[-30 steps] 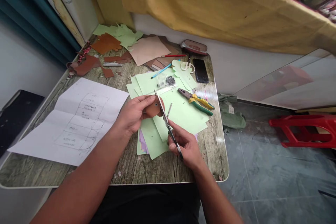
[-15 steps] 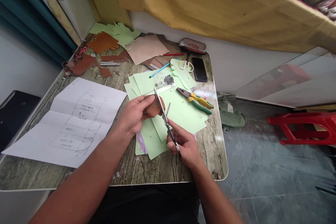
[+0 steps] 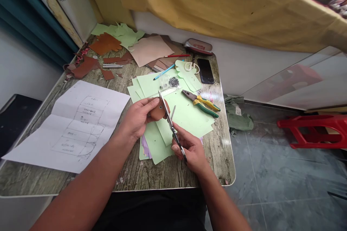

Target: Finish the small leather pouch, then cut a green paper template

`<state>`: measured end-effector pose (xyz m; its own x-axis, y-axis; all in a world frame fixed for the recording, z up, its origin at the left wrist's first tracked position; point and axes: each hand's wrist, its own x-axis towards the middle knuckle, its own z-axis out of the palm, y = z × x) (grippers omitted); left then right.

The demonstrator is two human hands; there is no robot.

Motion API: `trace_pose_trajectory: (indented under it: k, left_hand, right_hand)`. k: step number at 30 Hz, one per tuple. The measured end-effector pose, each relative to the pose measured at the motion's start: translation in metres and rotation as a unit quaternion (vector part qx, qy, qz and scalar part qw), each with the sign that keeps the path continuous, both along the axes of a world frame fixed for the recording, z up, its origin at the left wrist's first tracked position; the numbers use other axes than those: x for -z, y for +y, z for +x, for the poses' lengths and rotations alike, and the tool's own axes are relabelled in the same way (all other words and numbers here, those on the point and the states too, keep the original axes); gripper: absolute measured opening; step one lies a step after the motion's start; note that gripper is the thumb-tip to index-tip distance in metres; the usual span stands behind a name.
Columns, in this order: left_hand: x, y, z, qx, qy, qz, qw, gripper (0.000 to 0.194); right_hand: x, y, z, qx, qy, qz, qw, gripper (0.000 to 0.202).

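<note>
Between the thumb and fingers of my left hand [image 3: 138, 117] is a small brown leather piece [image 3: 156, 113] with a rounded edge and a metal eyelet or snap in it. My right hand [image 3: 188, 148] is closed round the handles of a pair of metal scissors [image 3: 171, 124]. Their blades point up and away from me and lie across the right side of the leather. Whether the blades are parted is hard to see. Below both hands spread several light green sheets [image 3: 162, 148]. A slim metal tool [image 3: 174, 111] lies just right of the blades.
Pliers [image 3: 202, 103] with green-yellow handles rest on the sheets, near a clear bag of small dark parts [image 3: 172, 81]. A phone [image 3: 205, 71] and white-handled scissors [image 3: 192, 67] lie behind. At left is a paper with a drawn pattern [image 3: 81, 126]; leather scraps [image 3: 85, 66] lie at the back left.
Hardly anything differs. The whole view has shifted very slightly, while both hands, the leather and the scissors keep nearly the same pose.
</note>
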<state>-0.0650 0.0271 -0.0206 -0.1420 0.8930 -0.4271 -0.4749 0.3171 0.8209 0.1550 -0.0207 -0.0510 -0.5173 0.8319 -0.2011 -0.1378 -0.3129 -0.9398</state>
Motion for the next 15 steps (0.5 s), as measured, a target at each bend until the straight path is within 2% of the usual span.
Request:
trace_pose_trajectory:
  k: [8, 15]
  left_hand:
    - [0.0081, 0.0001, -0.0033, -0.017, 0.011, 0.005, 1.0, 0.045]
    - [0.0084, 0.0, -0.0054, -0.017, 0.027, 0.004, 0.999, 0.045]
  right_hand:
    - [0.001, -0.0004, 0.0001, 0.001, -0.003, 0.004, 1.0, 0.07]
    - [0.0032, -0.0003, 0.0019, -0.002, -0.005, 0.011, 1.0, 0.068]
